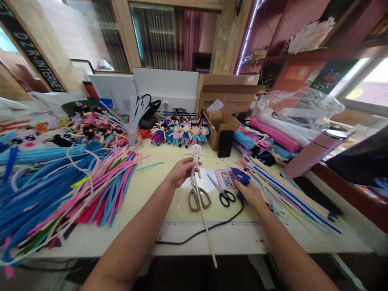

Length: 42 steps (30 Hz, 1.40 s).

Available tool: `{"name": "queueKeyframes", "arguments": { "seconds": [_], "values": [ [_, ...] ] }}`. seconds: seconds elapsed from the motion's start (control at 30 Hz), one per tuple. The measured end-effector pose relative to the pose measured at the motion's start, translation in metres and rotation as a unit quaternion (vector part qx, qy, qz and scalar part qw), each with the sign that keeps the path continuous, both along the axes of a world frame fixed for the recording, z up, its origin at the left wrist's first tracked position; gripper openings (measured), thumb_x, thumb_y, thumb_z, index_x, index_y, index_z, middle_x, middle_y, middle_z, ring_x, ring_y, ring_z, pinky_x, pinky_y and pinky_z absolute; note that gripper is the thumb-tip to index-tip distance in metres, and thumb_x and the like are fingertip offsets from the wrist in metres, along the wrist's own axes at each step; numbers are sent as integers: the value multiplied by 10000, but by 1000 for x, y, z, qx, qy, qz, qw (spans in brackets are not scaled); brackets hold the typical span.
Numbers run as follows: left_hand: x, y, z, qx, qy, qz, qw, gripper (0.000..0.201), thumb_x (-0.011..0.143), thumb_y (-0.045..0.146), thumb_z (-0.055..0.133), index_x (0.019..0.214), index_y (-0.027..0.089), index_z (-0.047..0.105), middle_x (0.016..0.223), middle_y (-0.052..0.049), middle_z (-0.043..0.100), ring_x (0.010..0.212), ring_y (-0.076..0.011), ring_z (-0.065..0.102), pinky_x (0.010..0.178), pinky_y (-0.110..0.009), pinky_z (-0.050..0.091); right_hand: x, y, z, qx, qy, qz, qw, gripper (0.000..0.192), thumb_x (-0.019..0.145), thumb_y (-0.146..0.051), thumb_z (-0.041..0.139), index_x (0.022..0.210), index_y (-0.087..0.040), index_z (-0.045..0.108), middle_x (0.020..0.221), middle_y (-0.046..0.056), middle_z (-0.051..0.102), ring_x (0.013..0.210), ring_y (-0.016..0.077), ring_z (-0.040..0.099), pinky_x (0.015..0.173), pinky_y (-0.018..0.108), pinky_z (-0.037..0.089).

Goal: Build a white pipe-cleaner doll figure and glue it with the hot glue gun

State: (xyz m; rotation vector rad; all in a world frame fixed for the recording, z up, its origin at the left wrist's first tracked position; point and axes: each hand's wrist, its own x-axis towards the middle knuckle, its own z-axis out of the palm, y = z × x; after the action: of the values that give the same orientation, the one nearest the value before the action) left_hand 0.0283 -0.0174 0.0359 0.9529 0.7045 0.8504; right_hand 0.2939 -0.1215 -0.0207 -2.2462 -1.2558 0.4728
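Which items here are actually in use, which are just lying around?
In use:
- white doll figure on a stick, in left hand
- blue glue gun, under right hand

Lying about:
- two scissors
- finished dolls
- pipe cleaners
- phone
- cardboard box

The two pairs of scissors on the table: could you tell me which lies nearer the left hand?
The grey-handled scissors, lying just below the left hand; the black-handled scissors lie further right, beside the right hand.

Bare counter (pixel 151 194) open ahead of you, pipe-cleaner heap (pixel 60 190) walling your left, stick bundle (pixel 287 190) crowding your right, two scissors (pixel 224 194) and black cable (pixel 200 232) across the centre, doll row (pixel 182 135) and open box (pixel 220 129) closing the far edge.
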Motion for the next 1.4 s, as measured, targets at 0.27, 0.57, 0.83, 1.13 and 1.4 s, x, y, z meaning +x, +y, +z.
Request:
{"name": "queueKeyframes", "arguments": {
  "seconds": [0.27, 0.57, 0.83, 1.13, 1.4],
  "values": [
    [7, 10, -21, 40, 41, 30, 998, 293, 678, 332, 697, 881, 127, 645, 863, -79, 688, 508, -76, 563, 456, -200, 423, -9, 9, 18, 130, 140, -13, 982, 497, 713, -555, 562, 1014, -174, 669, 819, 45, 693, 804, 230, 639, 715, 319, 495],
    [-8, 22, -37, 198, 202, 167, 945, 224, 676, 348, 688, 790, 169, 615, 802, -11, 640, 487, -100, 574, 497, -235, 418, -65, 46, 51, 215, 245, 140, 935, 361, 711, -480, 633, 929, -193, 651, 853, 48, 676, 750, 188, 617, 624, 283, 486],
    [-11, 14, -37, 400, 431, 219, 779, 88, 777, 263, 591, 842, 203, 587, 893, -10, 586, 669, -120, 575, 668, -251, 415, -81, 41, 40, 202, 169, 211, 941, 219, 743, -392, 605, 823, -188, 614, 699, 4, 603, 625, 145, 528, 565, 260, 413],
    [-6, 2, -33, 450, 529, 195, 693, 115, 833, 276, 540, 926, 219, 575, 968, -20, 579, 770, -136, 569, 657, -246, 396, -86, 32, 43, 219, 54, 215, 950, 214, 759, -415, 591, 777, -202, 597, 680, 5, 594, 634, 156, 527, 586, 266, 397],
    [-5, 0, -30, 501, 583, 190, 610, 108, 840, 271, 542, 910, 224, 610, 881, -42, 603, 785, -173, 560, 718, -306, 352, -87, 33, 31, 259, -47, 240, 934, 219, 783, -447, 576, 801, -229, 592, 748, 23, 627, 727, 190, 584, 644, 291, 427]
  ]
}}
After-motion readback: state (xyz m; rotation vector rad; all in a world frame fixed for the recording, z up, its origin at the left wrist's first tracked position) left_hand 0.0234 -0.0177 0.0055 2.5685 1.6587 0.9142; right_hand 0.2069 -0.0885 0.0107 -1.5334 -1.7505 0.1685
